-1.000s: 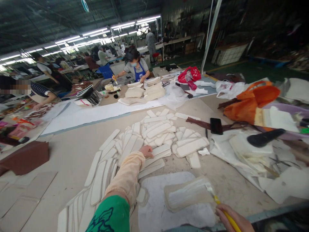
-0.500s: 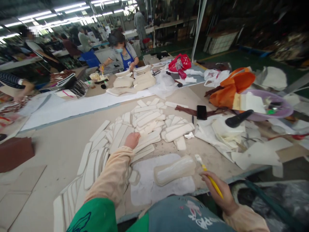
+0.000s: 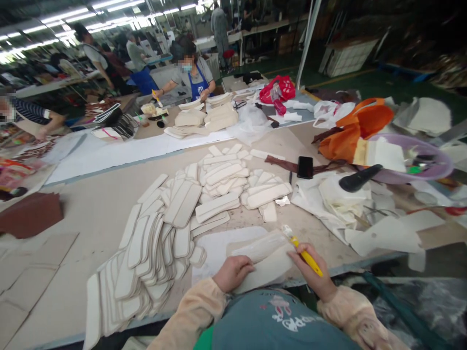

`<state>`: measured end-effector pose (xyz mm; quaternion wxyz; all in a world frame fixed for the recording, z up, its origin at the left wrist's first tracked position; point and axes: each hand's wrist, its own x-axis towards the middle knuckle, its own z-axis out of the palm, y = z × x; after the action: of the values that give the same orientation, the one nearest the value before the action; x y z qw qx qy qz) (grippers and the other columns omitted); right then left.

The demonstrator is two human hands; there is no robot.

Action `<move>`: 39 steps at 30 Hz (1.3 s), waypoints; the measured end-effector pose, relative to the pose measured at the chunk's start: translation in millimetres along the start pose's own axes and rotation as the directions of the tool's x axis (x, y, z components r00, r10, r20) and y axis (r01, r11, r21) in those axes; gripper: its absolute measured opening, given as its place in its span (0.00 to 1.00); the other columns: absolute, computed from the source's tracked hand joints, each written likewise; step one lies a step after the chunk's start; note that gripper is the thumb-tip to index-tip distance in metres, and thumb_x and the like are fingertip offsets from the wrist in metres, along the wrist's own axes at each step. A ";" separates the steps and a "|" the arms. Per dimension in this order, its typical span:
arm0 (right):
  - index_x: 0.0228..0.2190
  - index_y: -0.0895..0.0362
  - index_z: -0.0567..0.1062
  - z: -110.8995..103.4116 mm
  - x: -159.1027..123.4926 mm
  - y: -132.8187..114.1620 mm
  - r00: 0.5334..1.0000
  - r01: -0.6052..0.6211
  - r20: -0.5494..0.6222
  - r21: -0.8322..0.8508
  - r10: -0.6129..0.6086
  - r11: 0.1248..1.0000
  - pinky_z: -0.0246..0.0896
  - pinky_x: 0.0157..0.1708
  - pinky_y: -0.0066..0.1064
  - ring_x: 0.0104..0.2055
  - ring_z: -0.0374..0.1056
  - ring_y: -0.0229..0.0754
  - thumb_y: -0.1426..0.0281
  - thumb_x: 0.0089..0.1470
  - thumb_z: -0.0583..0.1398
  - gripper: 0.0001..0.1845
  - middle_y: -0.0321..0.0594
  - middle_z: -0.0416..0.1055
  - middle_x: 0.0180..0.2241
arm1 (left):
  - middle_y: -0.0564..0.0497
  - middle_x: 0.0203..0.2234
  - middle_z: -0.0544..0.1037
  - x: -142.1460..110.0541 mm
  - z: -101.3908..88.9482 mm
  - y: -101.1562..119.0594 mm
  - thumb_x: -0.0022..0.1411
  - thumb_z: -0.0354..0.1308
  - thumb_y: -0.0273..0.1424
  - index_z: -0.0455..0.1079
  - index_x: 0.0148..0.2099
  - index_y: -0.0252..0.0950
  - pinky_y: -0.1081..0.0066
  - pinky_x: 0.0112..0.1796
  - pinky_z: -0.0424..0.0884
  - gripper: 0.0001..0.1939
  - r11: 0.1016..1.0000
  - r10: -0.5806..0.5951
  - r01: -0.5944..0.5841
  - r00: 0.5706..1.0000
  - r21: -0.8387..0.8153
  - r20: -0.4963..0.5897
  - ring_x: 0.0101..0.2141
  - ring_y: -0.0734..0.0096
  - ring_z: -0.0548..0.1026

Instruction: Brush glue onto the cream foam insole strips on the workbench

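Note:
At the table's near edge my left hand (image 3: 233, 273) is closed on the left end of a cream strip-shaped piece (image 3: 272, 266). That piece overlaps a second one (image 3: 255, 247), which has a glossy, streaked surface and lies on a white sheet (image 3: 215, 243). My right hand (image 3: 315, 274) grips a yellow-handled brush (image 3: 308, 258), its pale bristles pointing up and left. The fingertips of this hand also touch the right end of the cream piece. Beyond my hands lie piles of similar cream pieces (image 3: 182, 204).
A black phone (image 3: 305, 167) lies at the right-centre. A purple basin (image 3: 434, 170), an orange bag (image 3: 359, 131) and a black-handled tool (image 3: 360, 179) crowd the right side. Brown sheets (image 3: 32, 216) are stacked at left. Across the table a co-worker (image 3: 199, 80) holds a brush.
My left hand has come back from the piles to the near edge with a cream piece, now laid over the glossy one. My right hand, still holding the brush, has moved slightly left.

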<state>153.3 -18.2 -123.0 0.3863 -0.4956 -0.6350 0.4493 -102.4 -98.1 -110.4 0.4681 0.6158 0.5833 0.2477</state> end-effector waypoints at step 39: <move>0.30 0.54 0.64 22.1 51.8 68.8 0.961 0.252 0.255 -0.637 -0.109 0.729 0.57 0.27 0.28 0.26 0.67 0.40 0.61 0.57 0.51 0.09 0.35 0.67 0.24 | 0.55 0.24 0.75 8.0 19.6 -77.6 0.52 0.60 0.30 0.60 0.40 0.37 0.73 0.31 0.61 0.14 0.785 -0.545 0.619 0.680 -0.015 -0.491 0.28 0.71 0.73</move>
<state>141.2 35.4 -192.8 0.1613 -0.4880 -0.8337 0.2019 -121.8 -105.3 -188.0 0.3180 0.3524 0.8612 0.1816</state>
